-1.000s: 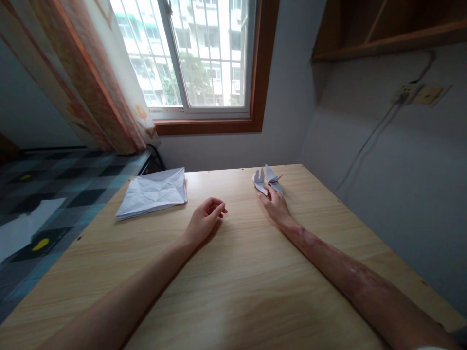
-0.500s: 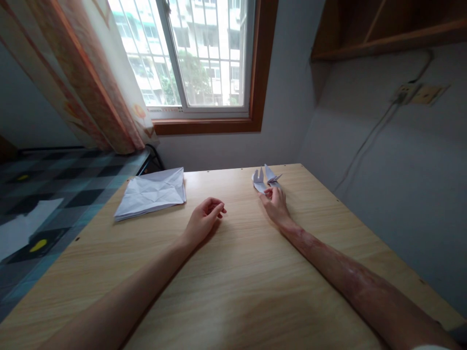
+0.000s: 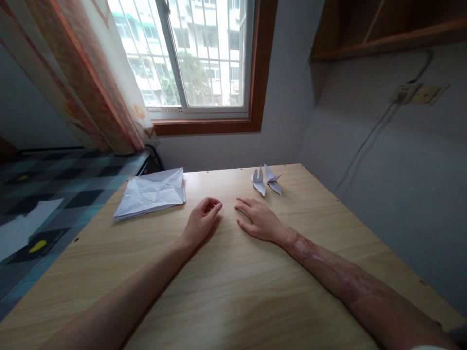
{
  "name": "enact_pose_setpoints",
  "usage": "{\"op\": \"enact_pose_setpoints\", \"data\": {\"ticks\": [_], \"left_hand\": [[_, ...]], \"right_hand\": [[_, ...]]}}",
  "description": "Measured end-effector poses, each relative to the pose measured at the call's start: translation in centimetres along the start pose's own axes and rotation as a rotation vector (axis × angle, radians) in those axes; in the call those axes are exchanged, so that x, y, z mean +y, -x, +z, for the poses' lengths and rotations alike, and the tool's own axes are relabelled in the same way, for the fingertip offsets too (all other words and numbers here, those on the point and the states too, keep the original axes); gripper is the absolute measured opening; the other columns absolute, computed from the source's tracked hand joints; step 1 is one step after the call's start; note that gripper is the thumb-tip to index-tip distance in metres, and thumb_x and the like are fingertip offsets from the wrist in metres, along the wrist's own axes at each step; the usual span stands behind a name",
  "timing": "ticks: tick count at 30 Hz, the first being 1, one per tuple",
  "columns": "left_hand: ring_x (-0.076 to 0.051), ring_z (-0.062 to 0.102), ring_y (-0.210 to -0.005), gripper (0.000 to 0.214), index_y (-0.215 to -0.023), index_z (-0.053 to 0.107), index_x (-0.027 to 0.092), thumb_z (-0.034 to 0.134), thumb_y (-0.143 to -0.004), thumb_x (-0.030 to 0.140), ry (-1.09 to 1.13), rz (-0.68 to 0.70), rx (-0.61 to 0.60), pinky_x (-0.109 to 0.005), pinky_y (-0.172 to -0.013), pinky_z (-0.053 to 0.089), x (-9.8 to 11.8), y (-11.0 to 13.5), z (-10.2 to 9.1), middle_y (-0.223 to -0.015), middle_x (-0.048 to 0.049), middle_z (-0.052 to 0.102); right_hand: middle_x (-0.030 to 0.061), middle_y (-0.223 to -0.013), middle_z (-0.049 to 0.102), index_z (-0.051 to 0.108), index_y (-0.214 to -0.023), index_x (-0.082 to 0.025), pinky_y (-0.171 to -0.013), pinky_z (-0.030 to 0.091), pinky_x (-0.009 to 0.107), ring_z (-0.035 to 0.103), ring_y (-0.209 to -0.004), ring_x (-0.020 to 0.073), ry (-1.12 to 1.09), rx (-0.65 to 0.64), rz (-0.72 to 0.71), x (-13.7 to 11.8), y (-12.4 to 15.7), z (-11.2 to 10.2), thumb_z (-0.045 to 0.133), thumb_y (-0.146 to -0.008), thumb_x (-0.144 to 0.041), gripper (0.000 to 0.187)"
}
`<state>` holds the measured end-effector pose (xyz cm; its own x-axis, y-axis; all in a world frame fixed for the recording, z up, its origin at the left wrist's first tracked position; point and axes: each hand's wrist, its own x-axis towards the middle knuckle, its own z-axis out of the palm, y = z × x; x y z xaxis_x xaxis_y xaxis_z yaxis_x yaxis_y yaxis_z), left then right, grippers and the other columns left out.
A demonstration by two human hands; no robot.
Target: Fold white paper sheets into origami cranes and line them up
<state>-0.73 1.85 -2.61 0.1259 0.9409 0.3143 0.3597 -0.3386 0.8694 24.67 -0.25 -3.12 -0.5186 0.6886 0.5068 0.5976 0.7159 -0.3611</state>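
Two folded white paper cranes stand side by side near the far edge of the wooden table: the left crane and the right crane. Closer to me, my right hand lies palm down with its fingers spread, apart from both cranes and holding nothing. My left hand rests on its side on the tabletop, fingers curled inward and thumb close to them. Nothing shows in it. To its left is a stack of creased white paper sheets.
Left of the table is a bed with a checked cover, a white sheet of paper on it. Beyond stand a window and a curtain. A wooden shelf and a plugged-in cable are at right.
My right hand has let go of the left crane and moved left and nearer to me, its fingers spreading on the table. Both cranes stay in place. My left hand has barely shifted.
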Motion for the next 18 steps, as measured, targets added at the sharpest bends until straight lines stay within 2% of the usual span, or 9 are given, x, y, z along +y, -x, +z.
{"op": "enact_pose_setpoints", "data": {"ticks": [2, 6, 9, 11, 13, 14, 16, 18], "left_hand": [[-0.024, 0.072, -0.093, 0.034, -0.099, 0.075, 0.021, 0.07, -0.097, 0.055, -0.018, -0.005, 0.006, -0.036, -0.087, 0.055, 0.1, 0.1, 0.0, -0.098, -0.0055, 0.078], [-0.024, 0.072, -0.09, 0.037, -0.103, 0.075, 0.02, 0.07, -0.096, 0.055, -0.059, -0.014, -0.011, -0.037, -0.085, 0.056, 0.3, 0.1, -0.2, -0.102, -0.007, 0.078], [-0.025, 0.074, -0.092, 0.042, -0.108, 0.075, 0.019, 0.071, -0.094, 0.059, -0.086, -0.024, -0.097, -0.038, -0.086, 0.058, 0.5, -0.5, -0.9, -0.1, -0.0078, 0.079], [-0.026, 0.076, -0.095, 0.047, -0.109, 0.074, 0.019, 0.07, -0.094, 0.064, -0.109, -0.027, -0.199, -0.04, -0.088, 0.06, 0.8, -1.3, -2.1, -0.102, -0.0083, 0.08], [-0.027, 0.077, -0.101, 0.049, -0.111, 0.072, 0.02, 0.07, -0.093, 0.066, -0.17, 0.022, -0.243, -0.041, -0.092, 0.061, 1.1, -2.4, -4.2, -0.111, -0.0095, 0.081], [-0.027, 0.077, -0.108, 0.051, -0.119, 0.071, 0.021, 0.071, -0.093, 0.066, -0.241, 0.08, -0.291, -0.042, -0.097, 0.06, 1.2, -3.0, -5.7, -0.12, -0.0102, 0.08], [-0.032, 0.073, -0.122, 0.062, -0.133, 0.069, 0.023, 0.073, -0.091, 0.068, -0.469, 0.211, -0.353, -0.046, -0.107, 0.057, 1.3, -4.1, -9.2, -0.136, -0.0133, 0.077], [-0.038, 0.07, -0.129, 0.082, -0.144, 0.067, 0.02, 0.074, -0.085, 0.076, -0.71, 0.235, -0.327, -0.049, -0.113, 0.052, 0.8, -5.0, -13.0, -0.145, -0.0186, 0.072]], "right_hand": [[0.0172, -0.157, 0.065, 0.068, -0.14, -0.018, -0.126, 0.048, 0.05, 0.061, -0.145, 0.0313, 0.009, -0.055, 0.01, 0.2, 0.0, 0.0, 0.069, -0.103, -0.029, 0.039], [0.0171, -0.157, 0.067, 0.069, -0.143, -0.018, -0.126, 0.048, 0.05, 0.062, -0.146, 0.0308, 0.006, -0.055, 0.012, 0.3, 0.0, -0.1, 0.069, -0.104, -0.029, 0.041], [0.0169, -0.157, 0.067, 0.069, -0.144, -0.019, -0.126, 0.048, 0.05, 0.062, -0.146, 0.0309, 0.002, -0.054, 0.008, 0.4, 0.0, -0.1, 0.07, -0.103, -0.029, 0.042], [0.0174, -0.157, 0.067, 0.069, -0.144, -0.019, -0.126, 0.048, 0.051, 0.062, -0.147, 0.0313, 0.001, -0.058, 0.01, 0.4, 0.0, 0.0, 0.07, -0.104, -0.029, 0.042], [0.0179, -0.157, 0.067, 0.069, -0.144, -0.018, -0.126, 0.048, 0.051, 0.062, -0.147, 0.0316, 0.0, -0.06, 0.012, 0.5, 0.0, 0.0, 0.07, -0.103, -0.03, 0.042], [0.018, -0.157, 0.067, 0.069, -0.144, -0.018, -0.126, 0.049, 0.052, 0.062, -0.146, 0.0316, -0.001, -0.061, 0.014, 0.6, 0.0, 0.0, 0.07, -0.103, -0.029, 0.042], [0.0185, -0.156, 0.067, 0.069, -0.143, -0.018, -0.125, 0.049, 0.052, 0.063, -0.146, 0.0318, -0.002, -0.064, 0.016, 0.6, 0.0, 0.1, 0.07, -0.103, -0.029, 0.042], [0.0191, -0.156, 0.067, 0.069, -0.142, -0.017, -0.125, 0.049, 0.051, 0.063, -0.145, 0.0321, 0.0, -0.066, 0.017, 0.6, -0.1, 0.1, 0.071, -0.102, -0.028, 0.042]]}}
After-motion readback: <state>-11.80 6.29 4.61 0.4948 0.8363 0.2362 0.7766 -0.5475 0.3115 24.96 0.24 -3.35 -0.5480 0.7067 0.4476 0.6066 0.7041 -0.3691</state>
